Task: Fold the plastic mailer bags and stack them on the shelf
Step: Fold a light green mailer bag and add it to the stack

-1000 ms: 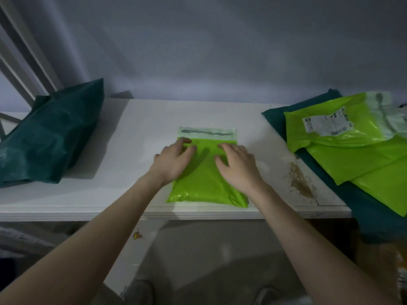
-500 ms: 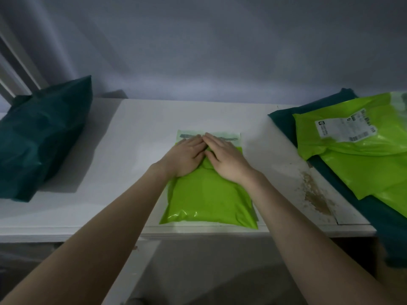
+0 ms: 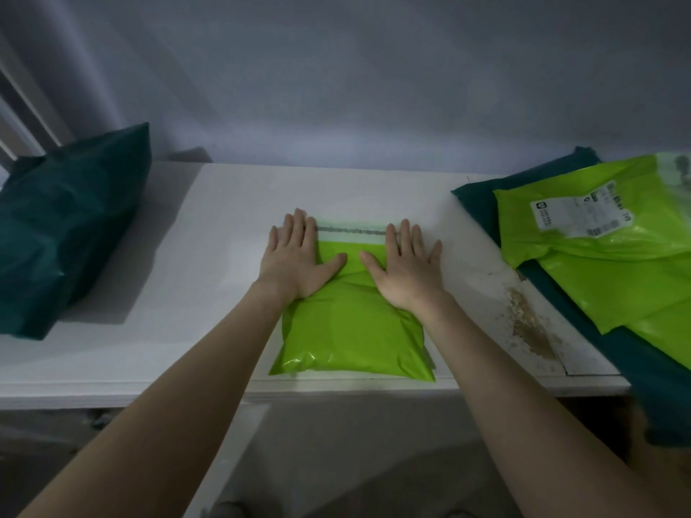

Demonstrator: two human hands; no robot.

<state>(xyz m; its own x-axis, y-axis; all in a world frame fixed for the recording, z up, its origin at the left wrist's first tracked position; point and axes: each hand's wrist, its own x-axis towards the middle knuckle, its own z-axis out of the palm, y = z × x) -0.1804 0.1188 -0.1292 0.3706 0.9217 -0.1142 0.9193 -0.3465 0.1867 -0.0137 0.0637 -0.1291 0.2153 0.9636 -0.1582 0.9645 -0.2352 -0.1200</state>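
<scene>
Mailer bag (image 3: 351, 330) corners hidden under both palms.

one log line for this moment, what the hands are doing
step: flatten fold | hands: left hand, right hand pressing flat | item: lime mailer | on: white shelf

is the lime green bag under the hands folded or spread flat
Folded: the lime green bag is a compact puffy packet with its pale flap exposed; both hands press it flat.

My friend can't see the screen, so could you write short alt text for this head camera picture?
Two open hands, left hand and right hand, press flat on a lime green mailer lying on a white shelf. A dark green bag sits at the left; more lime mailers lie on dark green plastic at the right.
</scene>
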